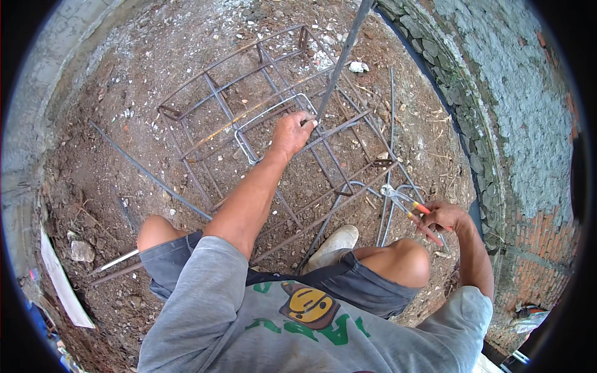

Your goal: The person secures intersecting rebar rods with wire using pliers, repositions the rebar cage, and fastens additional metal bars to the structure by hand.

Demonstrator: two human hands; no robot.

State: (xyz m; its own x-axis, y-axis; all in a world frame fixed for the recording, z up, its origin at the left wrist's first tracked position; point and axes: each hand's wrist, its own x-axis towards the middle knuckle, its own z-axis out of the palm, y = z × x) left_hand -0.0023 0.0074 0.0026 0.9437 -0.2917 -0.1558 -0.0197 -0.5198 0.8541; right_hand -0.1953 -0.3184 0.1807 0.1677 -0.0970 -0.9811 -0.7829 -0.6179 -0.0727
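Observation:
A frame of brown, rusty steel rods (219,97) lies on the ground in front of me, made of crossing bars with short uprights. My left hand (291,135) reaches over its middle, fingers pinched together beside a crossing; what is between them is too small to make out. Just by the fingertips is the lower end of a long dark bar (346,62) that rises toward the top. A pale bent rod (267,114) lies across the frame next to this hand. Off the frame's right corner, my right hand (444,217) grips end-cutting pincers (403,198) by their red-orange handles, jaws pointing left.
Loose steel rods lie on the soil, one at the left (149,178) and one at the right (392,105). A rough plastered and brick wall (510,112) curves along the right side. A stone (82,251) and a pale board (62,280) lie at the lower left.

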